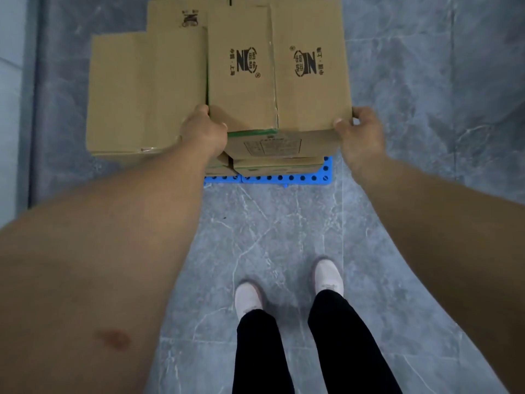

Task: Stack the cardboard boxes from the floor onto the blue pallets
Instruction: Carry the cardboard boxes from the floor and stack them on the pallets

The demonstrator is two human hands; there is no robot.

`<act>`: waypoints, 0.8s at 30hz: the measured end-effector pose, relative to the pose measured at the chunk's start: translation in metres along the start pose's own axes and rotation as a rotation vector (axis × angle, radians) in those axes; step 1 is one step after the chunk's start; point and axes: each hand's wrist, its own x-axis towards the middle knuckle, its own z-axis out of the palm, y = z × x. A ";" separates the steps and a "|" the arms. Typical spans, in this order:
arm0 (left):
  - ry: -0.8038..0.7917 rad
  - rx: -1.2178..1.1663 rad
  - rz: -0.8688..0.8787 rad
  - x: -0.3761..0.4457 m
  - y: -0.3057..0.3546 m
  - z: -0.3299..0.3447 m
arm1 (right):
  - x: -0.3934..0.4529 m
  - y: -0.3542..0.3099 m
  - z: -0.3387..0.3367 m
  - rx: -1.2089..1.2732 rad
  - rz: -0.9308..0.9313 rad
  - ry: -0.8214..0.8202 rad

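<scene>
Left grip: the left hand [205, 129] held the near left corner of the top box [278, 69], fingers curled round its edge.
Right grip: the right hand [359, 129] held the near right corner of the same box, thumb on the top face and fingers wrapped round the side.
Top box: cardboard, flaps closed, a black printed logo on each flap, green tape along the near edge; it sat on the stack, level.
Stack below: more cardboard boxes [279, 163] lay under it, resting on the blue pallet [284, 177], whose holed rim showed at the near side.
Neighbouring box: a plain-topped box [136, 92] stood just beside it on the left, touching it; further boxes sat behind.
Floor: grey marbled tiles [412, 81] all round.
Person: stood near the pallet, white shoes [248, 297] apart, black trousers, bare forearms stretched forward.
</scene>
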 end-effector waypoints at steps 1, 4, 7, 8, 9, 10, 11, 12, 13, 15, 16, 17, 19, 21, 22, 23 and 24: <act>0.007 0.001 0.000 0.001 0.000 0.002 | 0.001 0.004 0.002 0.005 0.004 -0.001; 0.016 0.008 0.008 0.001 0.000 0.010 | 0.001 0.016 0.005 0.031 0.031 -0.011; 0.016 0.064 0.017 -0.002 -0.002 0.014 | 0.000 0.022 0.006 0.042 0.049 -0.021; 0.021 0.082 0.019 -0.002 -0.002 0.015 | 0.000 0.023 0.006 0.038 0.048 -0.020; 0.027 0.095 0.022 -0.002 -0.003 0.016 | 0.000 0.024 0.006 0.034 0.046 -0.018; 0.033 0.106 0.026 -0.002 -0.003 0.016 | 0.000 0.024 0.006 0.028 0.043 -0.015; 0.039 0.122 0.033 -0.003 -0.004 0.016 | 0.000 0.025 0.005 0.023 0.043 -0.011; 0.044 0.142 0.042 -0.004 -0.005 0.016 | 0.000 0.025 0.004 0.018 0.045 -0.007; 0.045 0.164 0.052 -0.005 -0.006 0.016 | -0.001 0.026 0.003 0.015 0.048 -0.003; 0.035 0.205 0.069 -0.008 -0.007 0.016 | -0.002 0.026 0.001 0.011 0.050 0.001; 0.029 0.215 0.074 -0.008 -0.007 0.016 | -0.002 0.025 0.000 0.011 0.045 0.001; 0.025 0.217 0.071 -0.008 -0.007 0.016 | -0.002 0.025 0.001 0.014 0.043 -0.001; 0.034 0.205 0.062 -0.008 -0.007 0.016 | -0.002 0.025 0.002 0.025 0.043 -0.002; 0.037 0.200 0.059 -0.008 -0.007 0.015 | -0.003 0.026 0.004 0.030 0.048 -0.004; 0.034 0.202 0.062 -0.008 -0.008 0.015 | -0.004 0.028 0.004 0.030 0.048 -0.005; 0.029 0.204 0.067 -0.008 -0.008 0.015 | -0.005 0.028 0.004 0.028 0.043 -0.008; 0.026 0.205 0.075 -0.007 -0.008 0.015 | -0.005 0.029 0.005 0.023 0.035 -0.014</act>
